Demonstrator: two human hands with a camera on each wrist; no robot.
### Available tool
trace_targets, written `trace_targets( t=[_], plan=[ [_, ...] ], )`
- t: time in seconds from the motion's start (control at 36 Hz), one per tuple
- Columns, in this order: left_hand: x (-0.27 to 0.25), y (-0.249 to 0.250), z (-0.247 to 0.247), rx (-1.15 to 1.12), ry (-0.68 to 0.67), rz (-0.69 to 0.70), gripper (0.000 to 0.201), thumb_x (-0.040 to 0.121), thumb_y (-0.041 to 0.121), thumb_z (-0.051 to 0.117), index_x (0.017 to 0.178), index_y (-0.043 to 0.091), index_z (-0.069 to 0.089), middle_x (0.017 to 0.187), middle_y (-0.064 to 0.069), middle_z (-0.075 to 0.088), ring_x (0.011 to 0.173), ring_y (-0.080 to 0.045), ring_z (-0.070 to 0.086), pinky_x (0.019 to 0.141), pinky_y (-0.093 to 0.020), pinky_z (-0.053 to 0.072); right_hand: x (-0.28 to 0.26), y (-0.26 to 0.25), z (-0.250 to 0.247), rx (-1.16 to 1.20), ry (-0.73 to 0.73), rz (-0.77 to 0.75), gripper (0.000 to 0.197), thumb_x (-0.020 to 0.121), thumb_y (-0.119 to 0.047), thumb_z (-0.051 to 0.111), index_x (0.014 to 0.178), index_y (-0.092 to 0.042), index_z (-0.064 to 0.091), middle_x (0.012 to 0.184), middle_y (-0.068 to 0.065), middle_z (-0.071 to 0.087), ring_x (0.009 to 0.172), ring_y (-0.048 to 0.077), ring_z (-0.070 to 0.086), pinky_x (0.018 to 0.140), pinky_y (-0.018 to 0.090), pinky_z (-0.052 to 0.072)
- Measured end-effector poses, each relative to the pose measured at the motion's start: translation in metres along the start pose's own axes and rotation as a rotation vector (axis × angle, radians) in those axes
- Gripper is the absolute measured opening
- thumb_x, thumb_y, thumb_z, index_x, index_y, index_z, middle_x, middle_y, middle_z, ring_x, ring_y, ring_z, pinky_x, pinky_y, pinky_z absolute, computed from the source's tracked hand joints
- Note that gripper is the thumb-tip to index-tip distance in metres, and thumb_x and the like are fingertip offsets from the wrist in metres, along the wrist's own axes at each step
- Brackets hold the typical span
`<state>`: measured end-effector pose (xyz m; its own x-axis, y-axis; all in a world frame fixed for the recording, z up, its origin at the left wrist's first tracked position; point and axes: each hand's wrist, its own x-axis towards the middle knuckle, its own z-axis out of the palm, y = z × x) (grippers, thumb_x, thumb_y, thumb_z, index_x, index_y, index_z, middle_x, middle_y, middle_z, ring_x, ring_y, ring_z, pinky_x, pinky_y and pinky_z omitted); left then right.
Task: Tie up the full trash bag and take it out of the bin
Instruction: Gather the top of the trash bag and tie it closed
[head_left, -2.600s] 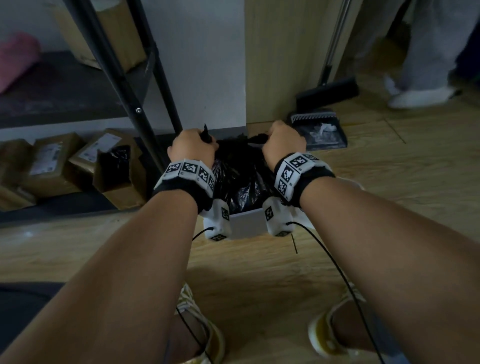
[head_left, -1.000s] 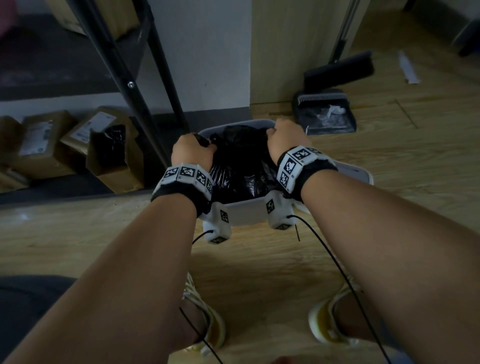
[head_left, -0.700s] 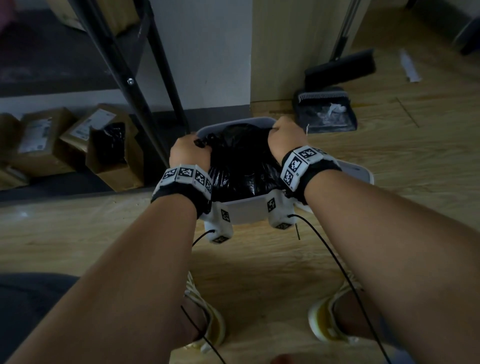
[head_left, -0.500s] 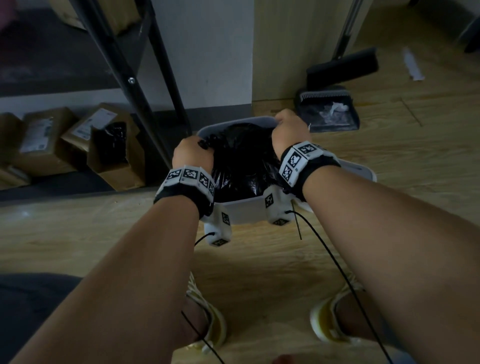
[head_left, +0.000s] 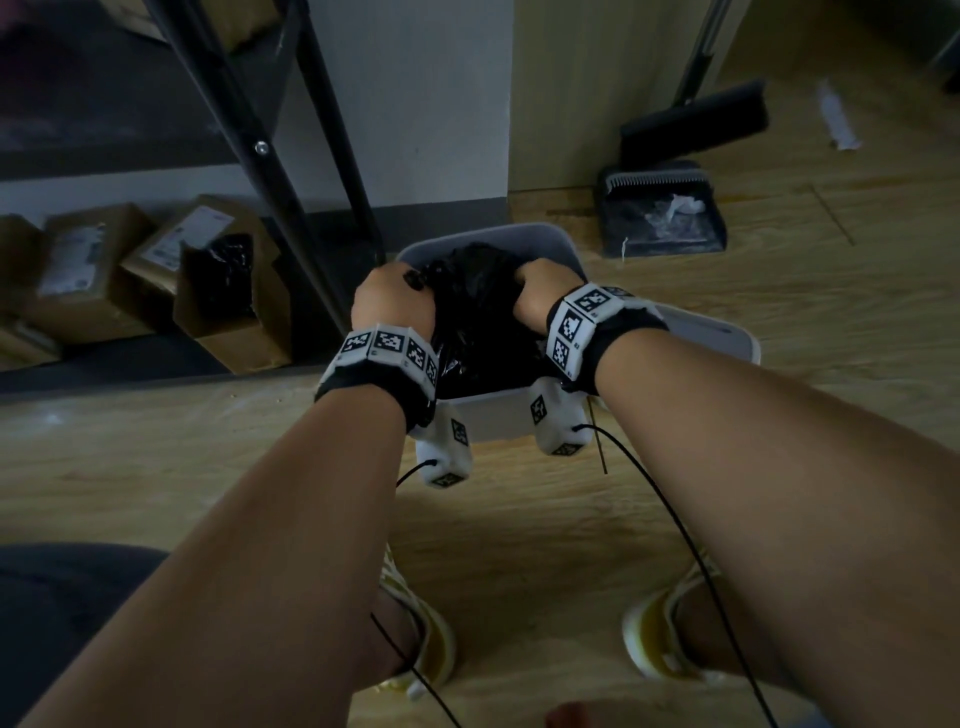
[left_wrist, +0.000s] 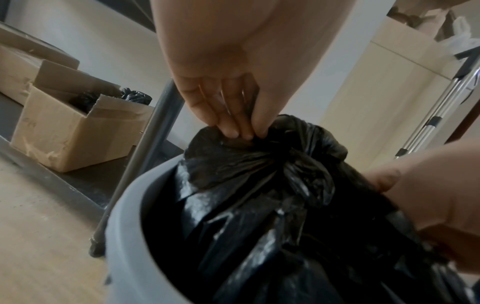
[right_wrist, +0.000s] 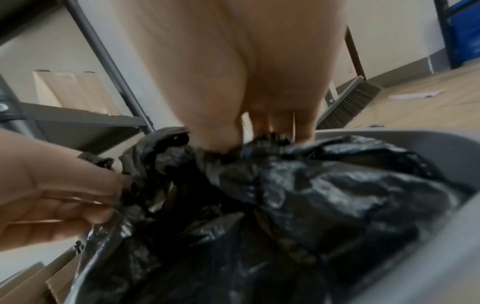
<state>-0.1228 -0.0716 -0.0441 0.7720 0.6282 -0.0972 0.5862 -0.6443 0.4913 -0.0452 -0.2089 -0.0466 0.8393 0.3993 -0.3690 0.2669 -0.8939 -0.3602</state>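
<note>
Left to right. Left hand (head_left: 392, 301) is clenched on a gathered fold of the black trash bag (head_left: 483, 317), fingertips (left_wrist: 231, 131) pinched just beside a knot. Compared with half a second earlier, both fists are drawn closer over the bag's top; the knot looks cinched, judged as tying nearly done. The bag is still seated inside the grey bin (head_left: 498, 415) on the floor. Right hand (head_left: 540, 301) is clenched on the opposite fold. Lifting out is not yet begun.

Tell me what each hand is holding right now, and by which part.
Both hold the black trash bag, which sits in the bin: the left hand pinches gathered plastic at its top, the right hand likewise on the other side.
</note>
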Motion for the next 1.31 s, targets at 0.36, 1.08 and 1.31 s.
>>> trace_targets(
  t=[0.36, 1.08, 1.31],
  plan=[
    [-0.006, 0.005, -0.011, -0.037, 0.045, 0.014, 0.024, 0.094, 0.022, 0.048, 0.094, 0.006, 0.065, 0.082, -0.005, 0.056, 0.074, -0.022, 0.05, 0.065, -0.027, 0.038, -0.006, 0.005, -0.035, 0.263, 0.267, 0.144, 0.036, 0.101, -0.015, 0.041, 0.131, -0.001, 0.055, 0.136, 0.016, 0.054, 0.126, 0.03, 0.051, 0.1, 0.033, 0.04],
    [-0.022, -0.012, -0.013, -0.105, 0.018, -0.245, 0.02, 0.09, 0.018, 0.05, 0.077, 0.006, 0.06, 0.081, -0.013, 0.061, 0.072, -0.032, 0.056, 0.068, -0.033, 0.048, -0.042, 0.027, -0.017, 0.452, 0.322, 0.305, 0.031, 0.101, -0.003, 0.033, 0.113, 0.004, 0.062, 0.125, 0.019, 0.06, 0.116, 0.03, 0.056, 0.1, 0.033, 0.041],
    [-0.018, -0.009, -0.014, -0.224, 0.046, -0.132, 0.03, 0.091, 0.028, 0.053, 0.11, 0.008, 0.065, 0.108, -0.012, 0.068, 0.101, -0.032, 0.063, 0.077, -0.031, 0.048, -0.028, 0.03, -0.023, 0.375, 0.312, 0.328, 0.035, 0.102, -0.005, 0.033, 0.135, 0.002, 0.044, 0.143, 0.019, 0.044, 0.13, 0.031, 0.046, 0.099, 0.025, 0.043]
  ],
)
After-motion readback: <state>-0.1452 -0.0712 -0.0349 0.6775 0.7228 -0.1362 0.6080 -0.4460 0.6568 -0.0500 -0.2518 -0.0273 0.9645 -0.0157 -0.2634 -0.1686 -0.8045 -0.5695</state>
